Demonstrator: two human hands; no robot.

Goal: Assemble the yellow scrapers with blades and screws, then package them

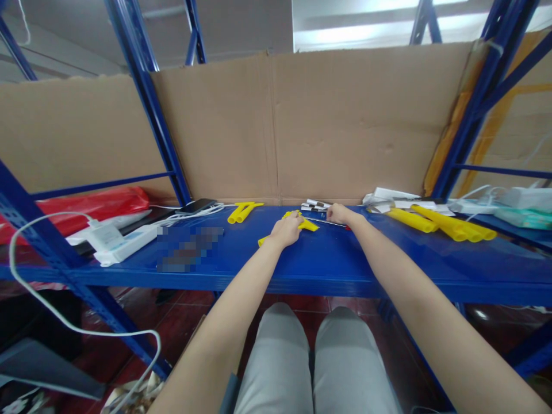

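Observation:
My left hand (288, 229) is closed over a yellow plastic piece (309, 225) on the blue shelf; parts of the piece stick out on both sides of the fingers. To its right, my right hand (338, 214) has its fingers curled together, and what they hold, if anything, is hidden. A thin metal rod (323, 221) with a red end runs just below the right fingers, toward the yellow piece. Whether the hand touches the rod I cannot tell. Small black-and-white items (315, 205) lie behind the right hand.
Two yellow tubes (242, 212) lie left of my hands, and several more yellow tubes (451, 224) lie at the right. A white power strip (129, 244) with cables, a dark phone (199, 206) and a red bag (92, 207) occupy the left. Cardboard (345, 126) closes the back between blue posts.

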